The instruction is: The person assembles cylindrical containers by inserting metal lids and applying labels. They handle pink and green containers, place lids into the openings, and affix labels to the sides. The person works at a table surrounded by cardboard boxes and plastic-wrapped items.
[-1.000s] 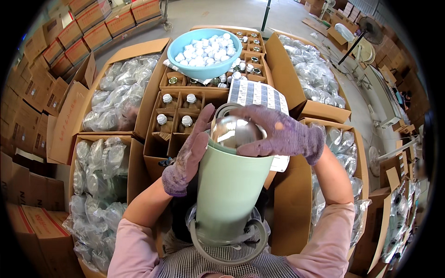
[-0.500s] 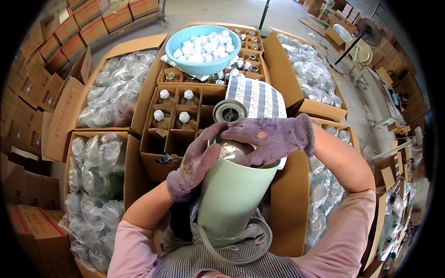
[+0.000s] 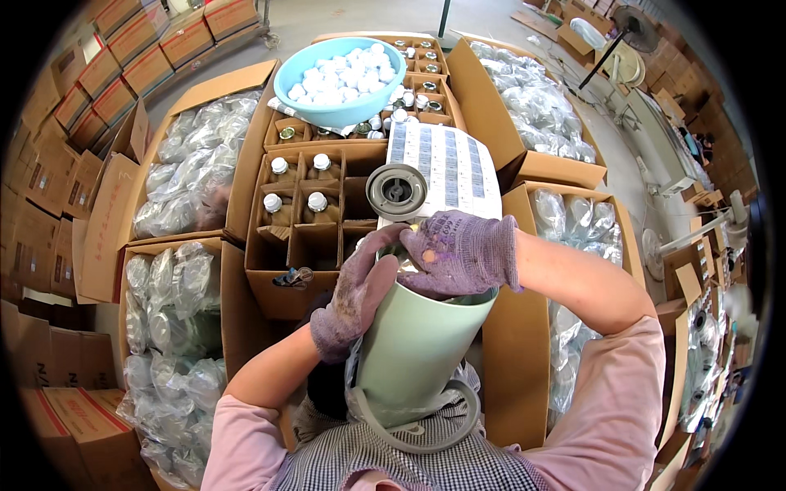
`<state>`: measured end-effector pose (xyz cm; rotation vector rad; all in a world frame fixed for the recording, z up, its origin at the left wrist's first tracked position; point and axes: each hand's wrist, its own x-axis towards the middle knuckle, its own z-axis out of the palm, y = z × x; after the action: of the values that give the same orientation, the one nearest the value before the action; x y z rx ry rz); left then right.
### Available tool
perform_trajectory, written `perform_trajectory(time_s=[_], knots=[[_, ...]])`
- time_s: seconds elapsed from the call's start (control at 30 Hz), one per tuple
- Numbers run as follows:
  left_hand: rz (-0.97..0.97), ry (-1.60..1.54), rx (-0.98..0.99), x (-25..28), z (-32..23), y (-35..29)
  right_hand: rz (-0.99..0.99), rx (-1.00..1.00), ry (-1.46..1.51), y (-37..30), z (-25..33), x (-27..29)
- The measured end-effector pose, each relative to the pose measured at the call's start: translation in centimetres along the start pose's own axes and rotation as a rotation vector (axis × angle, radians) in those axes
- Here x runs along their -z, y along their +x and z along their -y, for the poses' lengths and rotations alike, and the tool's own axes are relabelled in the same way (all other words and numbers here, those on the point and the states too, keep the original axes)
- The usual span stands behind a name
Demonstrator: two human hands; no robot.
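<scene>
A pale green thermos flask casing (image 3: 427, 352) leans against my lap, its open end tilted up and away from me. Its grey carrying handle (image 3: 422, 446) loops below. My gloved left hand (image 3: 360, 282) is wrapped over the casing's left rim. Inside the mouth, a shiny silver liner (image 3: 407, 263) shows between my hands. My gloved right hand (image 3: 458, 252) curls over it, fingers down inside the rim; the fingertips are partly hidden. Just beyond my hands, a grey round collar (image 3: 397, 192) rests beside a sheet of printed labels (image 3: 446, 168).
A divided carton (image 3: 286, 282) ahead holds several white-capped bottles (image 3: 318, 202). Behind it, a light blue basin (image 3: 286, 92) full of white caps (image 3: 348, 75) stands on another carton. Open cartons of plastic-wrapped pieces (image 3: 188, 172) flank both sides. A fan (image 3: 634, 33) stands far right.
My right hand has drawn in toward the left, its fingers more bunched over the silver liner. My left hand still holds the rim. The view has shifted slightly.
</scene>
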<state>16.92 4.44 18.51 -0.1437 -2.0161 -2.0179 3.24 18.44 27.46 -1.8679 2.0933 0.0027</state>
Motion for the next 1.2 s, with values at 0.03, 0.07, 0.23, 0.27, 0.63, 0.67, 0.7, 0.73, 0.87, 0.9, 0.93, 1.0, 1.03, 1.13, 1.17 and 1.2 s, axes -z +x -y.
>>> perform_trajectory(time_s=[0.03, 0.07, 0.23, 0.27, 0.63, 0.67, 0.7, 0.73, 0.87, 0.9, 0.93, 1.0, 1.03, 1.13, 1.17, 1.2], knots=[[-0.019, 0.048, -0.031, 0.0, 0.3, -0.1, -0.029, 0.038, -0.012, -0.3, 0.0, 0.0], [-0.038, 0.097, -0.062, 0.0, 0.5, -0.1, -0.057, 0.077, -0.025, -0.6, 0.1, -0.1], [0.003, 0.155, -0.150, -0.4, -0.5, -0.5, -0.230, 0.392, 0.134, -1.8, -0.7, -1.4], [0.020, 0.139, -0.168, -0.5, -0.5, -0.6, -0.232, 0.396, 0.087, -2.2, -0.5, -0.8], [0.046, 0.127, -0.138, -1.4, -0.7, -0.7, -0.016, -0.008, 0.183, -3.1, 1.2, 0.3], [0.036, 0.122, -0.127, -1.6, -0.5, -0.8, 0.018, -0.091, 0.216, -3.2, 1.8, 0.9], [0.026, 0.118, -0.116, -1.8, -0.4, -0.8, 0.009, -0.124, 0.197, -3.1, 2.2, 1.1], [0.024, 0.131, -0.144, -1.8, -0.5, -0.9, 0.007, -0.155, 0.183, -3.0, 2.5, 0.9], [0.016, 0.131, -0.134, -1.9, -0.7, -0.9, 0.052, -0.146, 0.104, -2.7, 2.9, 0.9], [0.021, 0.130, -0.131, -1.9, -0.3, -1.5, 0.050, -0.155, 0.099, -2.7, 2.9, 0.4], [0.028, 0.135, -0.160, -1.8, -0.3, -1.0, 0.037, -0.171, 0.083, -2.6, 2.9, 0.5], [0.081, 0.185, 0.003, -1.3, -0.6, 0.5, 0.088, -0.270, 0.105, -2.3, 3.4, 1.0], [0.144, 0.241, 0.186, -1.0, -1.6, 1.9, 0.069, -0.146, 0.020, -2.0, 2.7, 0.2], [-0.083, 0.010, 0.127, 3.3, 6.9, 8.9, -0.077, 0.047, -0.147, -0.4, 1.6, -1.3], [-0.123, 0.135, 0.161, 3.4, 10.2, 11.4, -0.115, 0.128, -0.243, 0.1, 1.4, -1.3], [-0.172, 0.273, 0.198, 3.3, 13.5, 13.0, -0.056, 0.121, -0.227, 0.1, 1.7, 1.0]])
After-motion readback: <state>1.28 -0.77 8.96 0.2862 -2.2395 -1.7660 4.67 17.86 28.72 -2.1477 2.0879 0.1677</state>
